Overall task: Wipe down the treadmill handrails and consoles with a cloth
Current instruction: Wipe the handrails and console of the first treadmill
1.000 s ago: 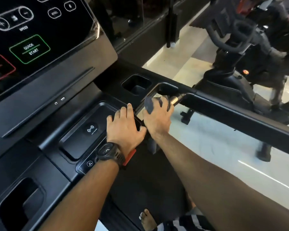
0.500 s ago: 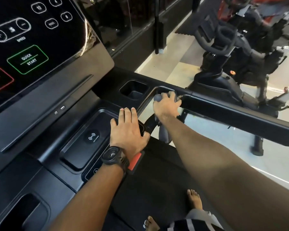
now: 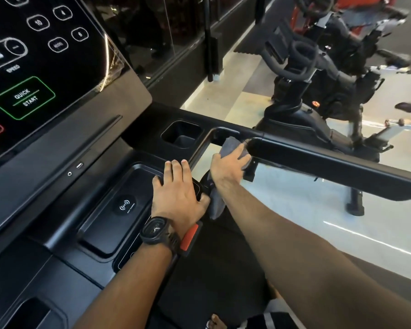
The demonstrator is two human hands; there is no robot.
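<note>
My right hand [image 3: 228,166] holds a grey cloth [image 3: 233,147] against the inner front end of the black right handrail [image 3: 330,165], where it meets the console frame. A tail of the cloth hangs down below my wrist. My left hand [image 3: 178,193], with a black watch on the wrist, rests flat with straight fingers on the right edge of the console tray [image 3: 119,205] that bears a wireless-charge mark. The lit touch console [image 3: 33,67] rises at the upper left.
A square cup holder [image 3: 182,135] sits in the console frame just left of the cloth. A red safety clip [image 3: 189,236] lies below my left wrist. Exercise bikes [image 3: 318,91] stand on the pale floor to the right. My bare foot shows on the treadmill belt [image 3: 211,281].
My right hand has slid the cloth forward and to the right along the handgrip, up to the handrail's front corner. My left hand has stayed on the tray edge.
</note>
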